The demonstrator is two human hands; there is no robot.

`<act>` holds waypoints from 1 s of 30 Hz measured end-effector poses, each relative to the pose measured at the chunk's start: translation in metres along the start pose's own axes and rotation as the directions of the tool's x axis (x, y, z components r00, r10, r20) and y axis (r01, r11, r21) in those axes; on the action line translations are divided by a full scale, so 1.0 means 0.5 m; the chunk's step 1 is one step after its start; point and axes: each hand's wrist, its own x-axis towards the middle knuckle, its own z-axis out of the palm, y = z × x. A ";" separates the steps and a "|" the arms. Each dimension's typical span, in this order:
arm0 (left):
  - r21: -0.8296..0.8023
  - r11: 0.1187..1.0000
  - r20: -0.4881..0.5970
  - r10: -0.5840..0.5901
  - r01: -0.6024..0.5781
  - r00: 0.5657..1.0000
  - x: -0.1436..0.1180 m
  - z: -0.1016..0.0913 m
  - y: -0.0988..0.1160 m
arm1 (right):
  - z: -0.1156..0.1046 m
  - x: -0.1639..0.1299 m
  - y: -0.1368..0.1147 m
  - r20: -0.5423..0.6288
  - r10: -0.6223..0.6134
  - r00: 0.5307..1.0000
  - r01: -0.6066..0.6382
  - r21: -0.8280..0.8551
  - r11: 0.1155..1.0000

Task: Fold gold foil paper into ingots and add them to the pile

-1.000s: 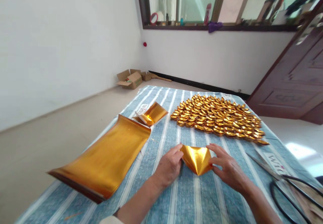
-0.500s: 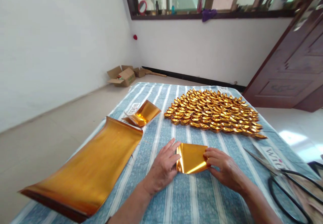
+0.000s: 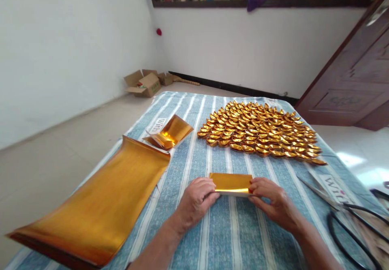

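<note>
A small gold foil sheet [image 3: 231, 182], folded into a flat narrow rectangle, lies on the blue striped cloth [image 3: 231, 237]. My left hand [image 3: 196, 200] pinches its left end and my right hand [image 3: 272, 201] pinches its right end, pressing it down on the cloth. Beyond it lies a large spread of several folded gold paper ingots [image 3: 261, 134]. A big stack of gold foil sheets [image 3: 100, 205] lies to the left, curling at its far edge.
A smaller stack of cut gold sheets [image 3: 170, 134] sits behind the big one. Large black-handled scissors [image 3: 343, 217] lie at the right edge. Open cardboard boxes [image 3: 144, 82] stand on the floor by the wall, and a brown door [image 3: 358, 75] is at the right.
The gold sheet went from a loose raised triangle held up between both hands to a flat folded rectangle pressed on the cloth. The camera tilted downward.
</note>
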 end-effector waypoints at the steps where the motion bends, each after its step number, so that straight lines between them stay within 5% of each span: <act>1: 0.010 1.000 -0.010 -0.020 0.020 1.000 0.001 0.001 0.002 | 0.000 -0.001 0.000 0.000 0.028 1.000 -0.028 0.007 1.000; 8: 0.145 0.981 -0.083 -0.114 0.125 0.990 -0.007 0.010 0.012 | 0.009 -0.006 0.001 -0.098 0.166 0.981 -0.168 -0.005 0.986; 17: 0.429 0.902 -0.255 0.068 0.050 0.964 -0.003 0.032 0.030 | 0.042 -0.001 0.001 -0.225 0.306 0.925 -0.323 -0.044 0.945; 22: 0.390 0.899 -0.077 0.247 -0.199 0.966 -0.017 0.046 0.084 | 0.050 0.001 0.003 -0.254 0.290 0.923 -0.317 -0.074 0.945; 26: 0.352 0.916 0.121 0.160 -0.193 0.980 -0.031 0.066 0.103 | 0.052 0.000 0.004 -0.280 0.261 0.924 -0.300 -0.108 0.948; 30: 0.359 0.920 0.192 0.091 -0.157 0.977 -0.031 0.073 0.098 | 0.055 -0.002 0.004 -0.289 0.253 0.923 -0.305 -0.150 0.941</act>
